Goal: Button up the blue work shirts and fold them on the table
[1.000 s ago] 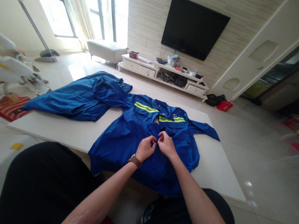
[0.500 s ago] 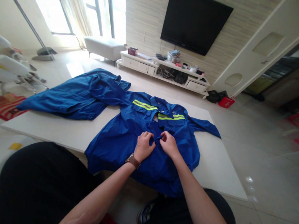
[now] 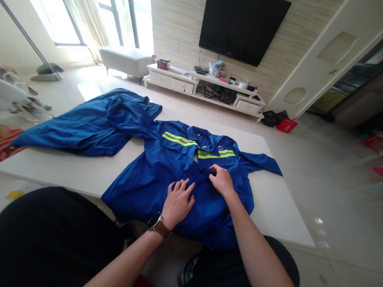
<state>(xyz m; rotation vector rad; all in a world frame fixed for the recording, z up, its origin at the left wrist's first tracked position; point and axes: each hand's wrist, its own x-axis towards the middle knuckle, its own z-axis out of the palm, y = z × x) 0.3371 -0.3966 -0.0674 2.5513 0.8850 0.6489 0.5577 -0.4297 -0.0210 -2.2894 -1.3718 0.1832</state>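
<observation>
One blue jacket (image 3: 131, 178) lies spread beneath the left hand (image 3: 177, 203), released and loosely splayed, and the right hand (image 3: 222, 180), whose fingers curl near the front opening (image 3: 195, 156); whether they pinch the jacket cannot be told. Yellow stripes (image 3: 180, 139) run beyond both.

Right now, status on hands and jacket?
Left hand open over jacket front. Right hand curled near its opening. Second blue garment on table, by one sleeve.

The single head-worn camera sits fairly close above the near side of the blue work jacket (image 3: 179, 162), facing forward and down over it; its wide, sideways-tilted view takes in the wearer's black-clad knees (image 3: 44, 245) before the jacket and the wall-mounted television (image 3: 242, 22) well beyond it.
</observation>
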